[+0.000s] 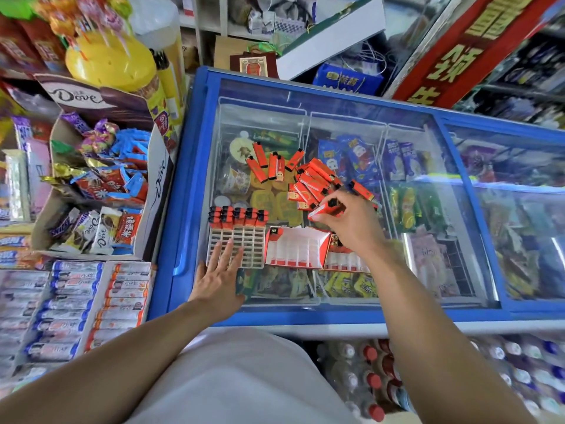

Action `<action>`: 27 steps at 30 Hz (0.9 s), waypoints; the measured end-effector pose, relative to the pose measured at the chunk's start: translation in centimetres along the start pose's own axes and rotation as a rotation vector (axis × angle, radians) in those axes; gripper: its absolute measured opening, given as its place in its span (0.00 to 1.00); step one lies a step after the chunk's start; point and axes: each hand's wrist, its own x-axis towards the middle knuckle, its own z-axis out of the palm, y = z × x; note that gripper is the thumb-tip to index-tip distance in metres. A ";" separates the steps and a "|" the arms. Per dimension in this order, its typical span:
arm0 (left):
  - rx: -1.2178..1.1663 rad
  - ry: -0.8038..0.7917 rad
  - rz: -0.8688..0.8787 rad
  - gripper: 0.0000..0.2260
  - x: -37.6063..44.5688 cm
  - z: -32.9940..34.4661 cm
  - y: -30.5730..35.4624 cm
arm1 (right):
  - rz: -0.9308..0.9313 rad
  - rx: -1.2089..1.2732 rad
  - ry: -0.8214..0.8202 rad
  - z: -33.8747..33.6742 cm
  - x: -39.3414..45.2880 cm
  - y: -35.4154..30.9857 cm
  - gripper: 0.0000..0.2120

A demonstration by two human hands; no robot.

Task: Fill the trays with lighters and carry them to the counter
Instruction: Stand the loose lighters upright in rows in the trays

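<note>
Lighters are the business here: the right hand [342, 223], just right of the frame's centre, pinches one orange lighter [327, 210] by its black-capped end, fingers curled round it. The left hand [218, 272], lower and left of centre, lies flat with straight fingers, its tips pressing the near edge of the white grid tray [237, 240] to steady it. That tray sits on the glass lid of the blue chest freezer [305, 315], and only its far row holds lighters [238, 216], standing black caps up; the nearer slots are bare. Beside it to the right lie two red and white display boxes [295, 247], apparently empty, though the blur makes that hard to judge. The loose supply lies on the glass just above the right hand, in a heap [312, 185] and a small fan [269, 165].

To do this step well, I judge the lighter should be turned upright, cap up like its neighbours, and lowered straight into the next free slot behind the filled row while the left hand keeps the tray from sliding on the glass.

"Dove" reads clearly on the brown chocolate carton [101, 97] at the upper left. The red sign [464, 53] at the upper right carries large gold Chinese characters.
</note>
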 end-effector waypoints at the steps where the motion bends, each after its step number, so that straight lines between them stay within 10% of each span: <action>1: -0.002 0.009 0.001 0.46 0.0 0.0 0.0 | -0.012 -0.009 -0.006 -0.2 -0.3 -0.2 0.13; 11: -0.183 0.500 0.236 0.18 -0.1 -1.0 3.5 | 0.166 0.132 0.251 -4.3 -3.6 3.8 0.06; 19: 0.119 0.227 0.584 0.29 1.5 -2.4 10.0 | 0.440 0.101 0.098 -5.2 -6.3 9.6 0.12; 27: 0.489 0.116 0.608 0.39 3.6 -3.1 16.4 | 0.302 -0.076 -0.060 -3.7 -6.2 9.8 0.07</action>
